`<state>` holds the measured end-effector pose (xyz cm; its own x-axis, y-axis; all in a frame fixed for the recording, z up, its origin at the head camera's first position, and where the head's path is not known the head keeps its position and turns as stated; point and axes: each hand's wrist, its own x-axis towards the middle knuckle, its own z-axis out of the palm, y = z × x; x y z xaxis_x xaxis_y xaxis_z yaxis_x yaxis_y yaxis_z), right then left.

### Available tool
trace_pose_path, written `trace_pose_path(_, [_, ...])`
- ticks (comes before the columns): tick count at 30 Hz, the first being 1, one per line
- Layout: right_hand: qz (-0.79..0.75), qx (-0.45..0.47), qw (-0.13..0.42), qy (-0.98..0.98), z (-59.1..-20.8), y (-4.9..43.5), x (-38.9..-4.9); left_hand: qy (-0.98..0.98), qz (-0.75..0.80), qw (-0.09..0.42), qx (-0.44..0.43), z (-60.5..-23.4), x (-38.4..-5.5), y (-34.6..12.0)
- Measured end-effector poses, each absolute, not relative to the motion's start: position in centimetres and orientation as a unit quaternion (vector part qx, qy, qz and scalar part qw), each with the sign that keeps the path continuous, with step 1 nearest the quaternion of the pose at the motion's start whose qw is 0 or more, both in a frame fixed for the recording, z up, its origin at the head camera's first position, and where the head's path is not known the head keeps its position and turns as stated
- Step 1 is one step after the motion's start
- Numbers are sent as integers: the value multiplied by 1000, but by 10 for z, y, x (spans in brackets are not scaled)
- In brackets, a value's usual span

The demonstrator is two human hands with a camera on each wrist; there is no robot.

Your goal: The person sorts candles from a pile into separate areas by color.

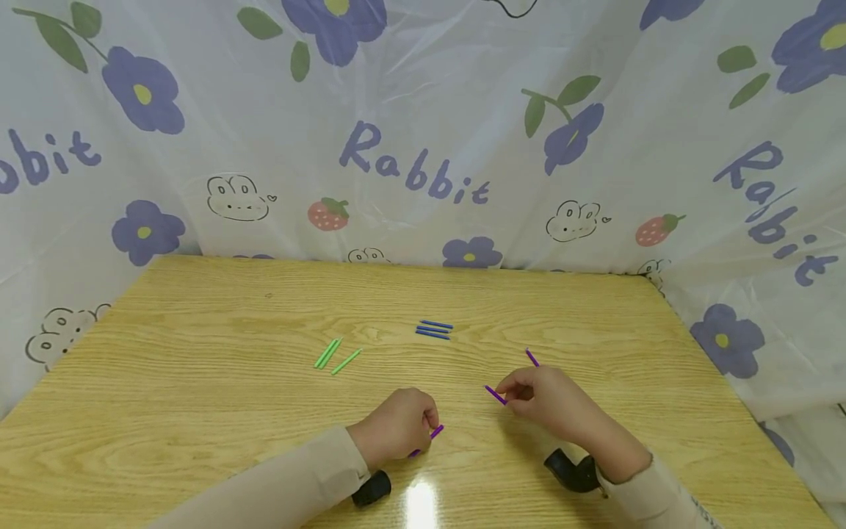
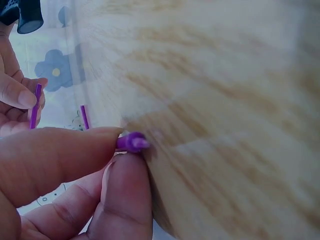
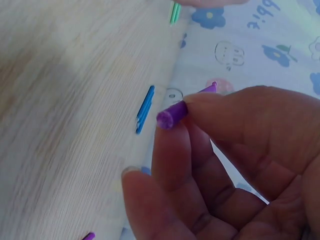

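Observation:
My left hand (image 1: 402,422) pinches a slim purple crayon (image 2: 131,142) between thumb and fingers, low over the table. In the left wrist view its pointed tip sticks out past the fingertips. Farther right, my right hand (image 1: 545,400) holds a second purple crayon (image 3: 172,115) by thumb and index finger, its flat end toward the right wrist camera. Just beyond that hand lies a third purple crayon (image 1: 532,357), partly hidden by it. Three blue crayons (image 1: 434,330) lie side by side farther back. Three green crayons (image 1: 327,353) are to their left, one slightly apart.
The wooden table (image 1: 218,316) runs back to a white hanging cloth (image 1: 423,95) printed with flowers and rabbits. A black curved piece (image 1: 571,472) shows by the right wrist, and a black piece (image 1: 372,488) by the left sleeve.

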<state>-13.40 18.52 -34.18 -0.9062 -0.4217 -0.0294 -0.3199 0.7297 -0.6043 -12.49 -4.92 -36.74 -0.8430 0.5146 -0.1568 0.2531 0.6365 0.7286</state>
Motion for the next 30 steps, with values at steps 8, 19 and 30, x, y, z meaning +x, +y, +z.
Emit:
trace_pose_path(8, [-330,-146,89,928,-343,197,-142,887,369,183,209,-368,-125,-49])
trace_pose_path(19, [-333,-96,86,934,-344,210,-148,887,371,181,208,-367,-123,-48])
trace_pose_path(30, [-315,-50,70,945,-343,222,-150,884,374,185,208,-366,-124,-48])
